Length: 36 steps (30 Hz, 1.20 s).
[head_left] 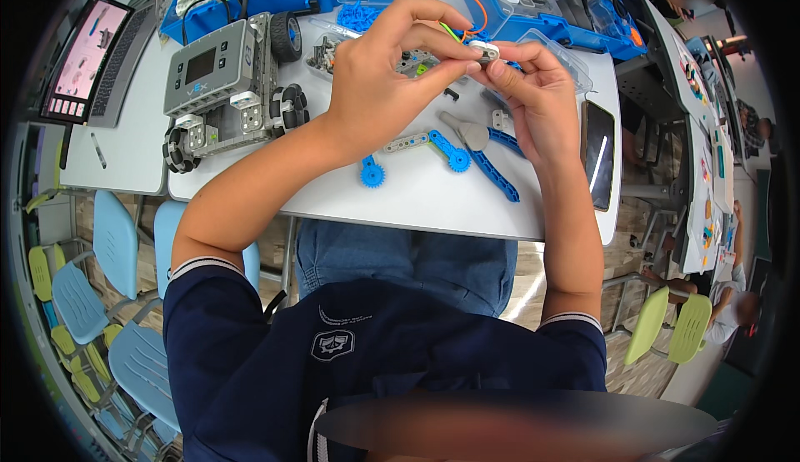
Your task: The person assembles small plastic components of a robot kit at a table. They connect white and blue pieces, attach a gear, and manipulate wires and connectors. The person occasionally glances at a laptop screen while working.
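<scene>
Over the table, my left hand and my right hand meet with a small white and grey plastic connector pinched between their fingertips. A thin green piece shows by my left fingers; whether it joins the connector I cannot tell. Below the hands lie a blue gear with an arm, a grey perforated beam touching another blue gear piece, and a grey-headed tool with two blue handles, like pliers. Part of the connector is hidden by my fingers.
On the left stands a wheeled robot build with a grey control box, beyond it a laptop. A black phone lies near the right edge. Blue parts cases line the back. Chairs stand at left; other people sit at right.
</scene>
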### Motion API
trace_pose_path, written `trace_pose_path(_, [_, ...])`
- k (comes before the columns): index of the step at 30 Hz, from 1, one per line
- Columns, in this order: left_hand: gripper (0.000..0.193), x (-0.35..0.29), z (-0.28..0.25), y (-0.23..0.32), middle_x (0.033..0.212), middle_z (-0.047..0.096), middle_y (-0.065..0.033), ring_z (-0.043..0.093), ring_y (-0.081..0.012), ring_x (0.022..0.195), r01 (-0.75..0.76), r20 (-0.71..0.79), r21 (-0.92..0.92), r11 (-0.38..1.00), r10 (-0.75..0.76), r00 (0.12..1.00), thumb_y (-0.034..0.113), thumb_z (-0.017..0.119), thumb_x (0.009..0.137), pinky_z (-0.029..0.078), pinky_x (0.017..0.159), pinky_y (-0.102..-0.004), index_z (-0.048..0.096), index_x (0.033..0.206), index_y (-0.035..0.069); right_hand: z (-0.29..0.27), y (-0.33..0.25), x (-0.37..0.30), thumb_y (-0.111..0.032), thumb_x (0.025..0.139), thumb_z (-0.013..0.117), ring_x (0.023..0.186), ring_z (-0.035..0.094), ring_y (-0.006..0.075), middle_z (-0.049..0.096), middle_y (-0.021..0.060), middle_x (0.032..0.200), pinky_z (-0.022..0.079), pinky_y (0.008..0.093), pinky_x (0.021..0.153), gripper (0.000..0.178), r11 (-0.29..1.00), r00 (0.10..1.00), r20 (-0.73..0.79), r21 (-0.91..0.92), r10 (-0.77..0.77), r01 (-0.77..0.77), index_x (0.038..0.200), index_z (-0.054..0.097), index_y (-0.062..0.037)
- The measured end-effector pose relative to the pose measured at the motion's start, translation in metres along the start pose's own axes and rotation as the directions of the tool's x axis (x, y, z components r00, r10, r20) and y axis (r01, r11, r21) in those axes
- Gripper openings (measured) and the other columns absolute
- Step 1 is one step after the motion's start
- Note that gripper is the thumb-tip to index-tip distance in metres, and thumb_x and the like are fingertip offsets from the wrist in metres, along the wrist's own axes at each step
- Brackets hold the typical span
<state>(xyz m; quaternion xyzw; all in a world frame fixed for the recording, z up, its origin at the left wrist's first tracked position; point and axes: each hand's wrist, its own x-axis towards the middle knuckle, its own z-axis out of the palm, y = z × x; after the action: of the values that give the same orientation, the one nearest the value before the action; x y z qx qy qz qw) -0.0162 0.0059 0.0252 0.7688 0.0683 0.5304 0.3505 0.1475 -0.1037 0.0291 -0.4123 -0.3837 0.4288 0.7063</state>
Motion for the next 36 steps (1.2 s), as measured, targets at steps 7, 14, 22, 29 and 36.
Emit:
trace_pose_path(7, [0.042, 0.001, -0.006, 0.01, 0.101, 0.074, -0.0103, 0.07, -0.0166, 0.102, 0.119, 0.111, 0.004, 0.993, -0.118, 0.987, -0.004, 0.078, 0.081, 0.052, 0.094, -0.0312, 0.054, 0.116, -0.002, 0.007, -0.002, -0.001, 0.004, 0.088, 0.07, 0.1, 0.072, 0.0281, 0.069, 0.0192, 0.109, 0.057, 0.0363, 0.095, 0.023, 0.996, 1.0, 0.007, -0.088, 0.016, -0.015, 0.11, 0.064, 0.0058])
trace_pose_path(14, [0.04, 0.003, -0.006, 0.014, 0.104, 0.073, -0.0074, 0.069, -0.0157, 0.105, 0.075, 0.077, 0.08, 0.994, -0.081, 0.994, -0.002, 0.08, 0.08, 0.051, 0.093, -0.0296, 0.059, 0.113, 0.0, 0.008, -0.004, -0.001, 0.003, 0.089, 0.07, 0.101, 0.072, 0.0259, 0.071, 0.0213, 0.11, 0.056, 0.0324, 0.093, 0.029, 0.989, 1.0, 0.025, -0.151, 0.001, 0.003, 0.118, 0.066, 0.0068])
trace_pose_path(22, [0.045, 0.002, -0.006, 0.01, 0.1, 0.075, -0.0072, 0.071, -0.0167, 0.101, -0.014, 0.101, 0.142, 0.99, 0.0, 0.995, -0.001, 0.08, 0.08, 0.053, 0.091, -0.029, 0.054, 0.116, 0.001, 0.004, -0.002, -0.001, 0.002, 0.087, 0.073, 0.101, 0.072, 0.0251, 0.072, 0.0208, 0.108, 0.057, 0.032, 0.092, 0.03, 0.976, 0.999, 0.039, -0.218, -0.011, 0.02, 0.116, 0.066, 0.0062])
trace_pose_path(29, [0.045, 0.004, -0.005, 0.009, 0.099, 0.075, -0.0075, 0.071, -0.0166, 0.099, -0.011, 0.092, 0.132, 0.991, -0.001, 0.996, 0.0, 0.081, 0.08, 0.053, 0.09, -0.0291, 0.054, 0.116, 0.001, 0.008, -0.003, -0.002, 0.002, 0.086, 0.073, 0.102, 0.072, 0.0245, 0.072, 0.0209, 0.108, 0.057, 0.0318, 0.092, 0.031, 0.976, 1.0, 0.019, -0.219, -0.012, 0.016, 0.116, 0.066, 0.0069])
trace_pose_path(36, [0.039, 0.004, -0.007, 0.011, 0.1, 0.075, -0.0074, 0.072, -0.0167, 0.096, -0.063, 0.111, 0.229, 0.971, 0.038, 0.993, 0.001, 0.081, 0.079, 0.055, 0.086, -0.0283, 0.058, 0.112, 0.001, 0.008, -0.004, -0.001, 0.002, 0.086, 0.074, 0.101, 0.072, 0.023, 0.072, 0.0202, 0.107, 0.057, 0.0309, 0.091, 0.031, 0.974, 1.0, 0.029, -0.226, -0.01, 0.016, 0.116, 0.066, 0.0064])
